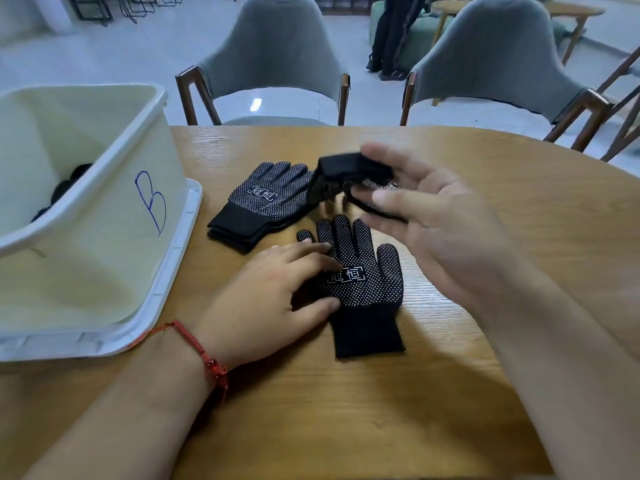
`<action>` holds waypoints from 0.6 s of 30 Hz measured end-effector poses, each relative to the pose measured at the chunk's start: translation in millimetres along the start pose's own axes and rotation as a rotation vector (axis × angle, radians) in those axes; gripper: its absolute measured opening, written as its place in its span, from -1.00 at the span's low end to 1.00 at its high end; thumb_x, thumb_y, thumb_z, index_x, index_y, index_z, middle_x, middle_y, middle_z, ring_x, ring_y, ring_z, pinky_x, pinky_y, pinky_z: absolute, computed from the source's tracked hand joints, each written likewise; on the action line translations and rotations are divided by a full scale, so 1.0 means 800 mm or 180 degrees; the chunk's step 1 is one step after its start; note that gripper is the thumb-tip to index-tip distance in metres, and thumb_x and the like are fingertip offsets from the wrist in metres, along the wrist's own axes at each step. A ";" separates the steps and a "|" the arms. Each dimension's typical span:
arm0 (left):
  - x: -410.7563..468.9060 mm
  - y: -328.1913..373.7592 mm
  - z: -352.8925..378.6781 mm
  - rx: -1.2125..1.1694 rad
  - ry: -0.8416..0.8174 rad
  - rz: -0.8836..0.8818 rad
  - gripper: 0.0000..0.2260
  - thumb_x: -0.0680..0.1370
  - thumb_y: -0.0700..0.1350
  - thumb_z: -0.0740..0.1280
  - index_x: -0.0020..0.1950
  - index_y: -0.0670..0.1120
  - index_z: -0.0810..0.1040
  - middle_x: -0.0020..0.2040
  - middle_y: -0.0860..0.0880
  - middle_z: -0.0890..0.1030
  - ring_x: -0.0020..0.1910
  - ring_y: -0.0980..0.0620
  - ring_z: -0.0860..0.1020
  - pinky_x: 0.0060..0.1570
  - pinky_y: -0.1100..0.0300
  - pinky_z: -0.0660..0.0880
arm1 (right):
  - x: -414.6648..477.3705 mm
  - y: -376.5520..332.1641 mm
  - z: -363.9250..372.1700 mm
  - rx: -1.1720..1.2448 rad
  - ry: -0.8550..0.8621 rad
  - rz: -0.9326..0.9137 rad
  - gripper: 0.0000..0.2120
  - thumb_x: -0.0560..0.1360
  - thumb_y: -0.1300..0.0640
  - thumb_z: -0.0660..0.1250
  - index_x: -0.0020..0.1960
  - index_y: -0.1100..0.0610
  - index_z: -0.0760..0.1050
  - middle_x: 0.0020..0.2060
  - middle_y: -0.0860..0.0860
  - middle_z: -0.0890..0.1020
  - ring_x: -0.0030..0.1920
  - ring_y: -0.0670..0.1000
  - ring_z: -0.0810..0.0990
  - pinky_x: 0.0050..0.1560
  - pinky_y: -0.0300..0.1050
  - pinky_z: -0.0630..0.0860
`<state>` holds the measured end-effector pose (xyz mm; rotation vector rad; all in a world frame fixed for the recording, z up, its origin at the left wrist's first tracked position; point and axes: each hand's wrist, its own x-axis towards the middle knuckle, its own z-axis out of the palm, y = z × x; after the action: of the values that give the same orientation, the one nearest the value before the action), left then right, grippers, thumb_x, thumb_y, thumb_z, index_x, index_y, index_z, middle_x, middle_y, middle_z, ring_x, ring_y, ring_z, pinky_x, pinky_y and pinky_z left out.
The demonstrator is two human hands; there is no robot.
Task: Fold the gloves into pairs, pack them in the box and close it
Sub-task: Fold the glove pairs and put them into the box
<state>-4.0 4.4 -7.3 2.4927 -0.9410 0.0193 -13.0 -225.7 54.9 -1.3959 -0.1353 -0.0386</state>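
A black dotted glove (365,285) lies flat on the wooden table (346,410), fingers pointing away. My left hand (266,303) presses on its left side, fingers spread. My right hand (436,220) is raised above the table and pinches another black glove (343,178) by its cuff, so the glove hangs blurred in the air. A small stack of black gloves (263,206) rests further back. The white plastic box (104,188) marked with a blue "B" stands at the left, with dark rolled gloves (65,188) inside.
The box sits on its white lid (173,268), whose edge sticks out toward the gloves. Two grey chairs (273,57) stand behind the table's far edge. The table's rim curves away at the right.
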 end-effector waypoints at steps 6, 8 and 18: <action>0.003 -0.001 0.000 0.0023 -0.0030 0.0103 -0.55 0.59 0.27 0.26 0.41 0.10 0.55 0.44 0.17 0.50 0.44 0.12 0.44 0.45 0.01 0.35 | -0.033 0.016 -0.016 -0.1226 0.0090 -0.0081 -0.52 0.50 0.38 0.52 0.26 -0.10 0.64 0.11 -0.07 0.74 -0.02 0.00 0.72 0.22 0.00 0.66; 0.004 0.000 0.000 0.0049 0.0000 0.0121 -0.55 0.58 0.25 0.27 0.40 0.08 0.56 0.41 0.15 0.53 0.41 0.12 0.45 0.43 0.06 0.35 | -0.039 0.020 -0.021 -0.1895 0.0198 -0.0228 -0.51 0.46 0.27 0.60 0.23 -0.21 0.63 -0.03 -0.11 0.68 -0.15 0.00 0.67 0.03 -0.05 0.64; 0.006 -0.012 0.006 0.0133 -0.0049 0.0027 -0.43 0.59 0.35 0.24 0.47 0.05 0.51 0.52 0.11 0.43 0.59 0.07 0.30 0.53 -0.01 0.30 | -0.051 0.043 -0.016 -0.4056 -0.0158 -0.1148 -0.69 0.58 0.05 0.44 0.32 -0.05 0.65 0.25 -0.15 0.59 0.29 0.00 0.52 0.38 -0.07 0.43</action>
<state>5.0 5.7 -15.1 2.5305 -0.9670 0.0230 -48.6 -234.2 14.1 -2.6248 -0.4531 -0.4536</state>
